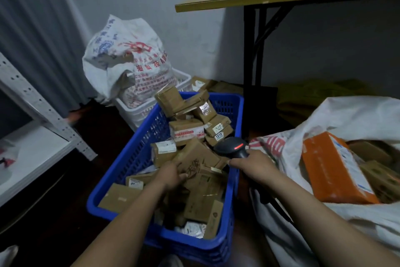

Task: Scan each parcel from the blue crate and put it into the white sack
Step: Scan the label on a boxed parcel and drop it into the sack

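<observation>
Left hand point(172, 174) grips a brown cardboard parcel point(194, 157) in the heaped blue plastic crate point(138, 143); right hand point(253, 161) holds a black scanner point(232, 146); white sack point(346, 110) part-filled.

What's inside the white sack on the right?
The white sack holds an orange parcel and brown boxes beside it. Whatever lies beneath them is covered by the parcels and the sack's cloth.
</observation>
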